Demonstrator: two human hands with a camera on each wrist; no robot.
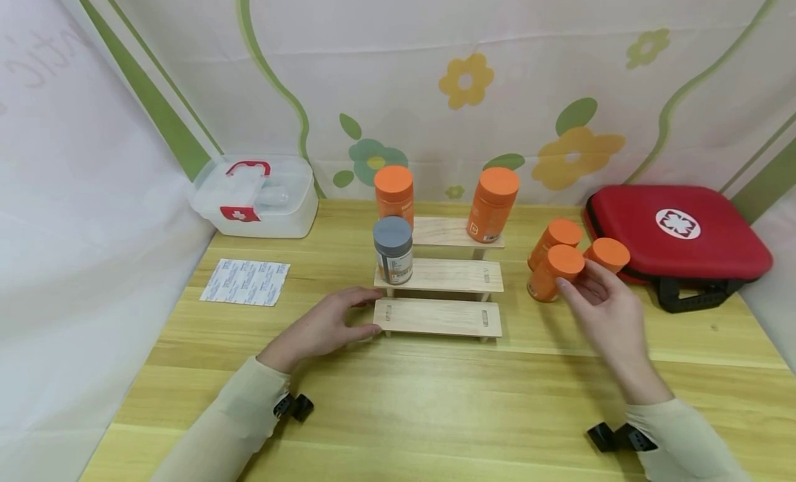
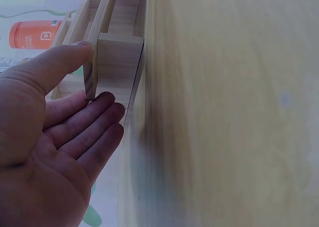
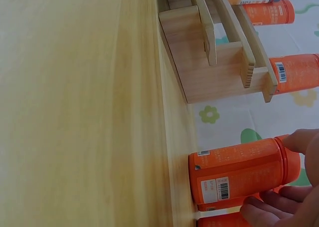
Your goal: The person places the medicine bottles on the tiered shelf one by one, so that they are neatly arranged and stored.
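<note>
A three-step wooden display stand [image 1: 437, 317] is at the middle of the table. My left hand [image 1: 332, 321] holds the left end of its lowest step, thumb [image 2: 70, 57] at one edge and fingers by the other. My right hand [image 1: 606, 309] grips the lid end of the front orange bottle [image 1: 547, 275], also large in the right wrist view [image 3: 237, 169]. Two more orange bottles [image 1: 557, 235] [image 1: 608, 254] stand close beside it. On the top step are an orange bottle [image 1: 394, 192] at left and another [image 1: 493, 206] at right. A grey-lidded bottle [image 1: 394, 251] stands on the middle step's left end.
A red first-aid case [image 1: 715, 226] lies at the right, its black handle [image 1: 699, 299] toward the front. At the back left sits a clear white medicine box [image 1: 292, 216] with a red handle. A white printed packet [image 1: 245, 282] lies before it. A flowered curtain backs the table.
</note>
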